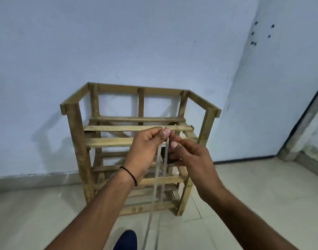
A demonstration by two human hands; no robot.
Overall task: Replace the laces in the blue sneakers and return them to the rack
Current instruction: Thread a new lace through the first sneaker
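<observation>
I hold a pale flat shoelace (pixel 157 179) up in front of me, folded so two strands hang down toward the floor. My left hand (pixel 145 148) pinches its top between thumb and fingers. My right hand (pixel 189 156) pinches the strands just below and beside it. The toe of a blue sneaker (pixel 126 239) shows at the bottom edge, on the floor below the hanging lace. Behind my hands the wooden slatted shoe rack (pixel 77 141) stands against the wall, its shelves bare where I can see them.
The rack sits in a corner with pale walls behind and to the right. A tiled floor (pixel 253 195) spreads in front and to both sides. A dark door frame edge (pixel 306 112) runs down at the far right.
</observation>
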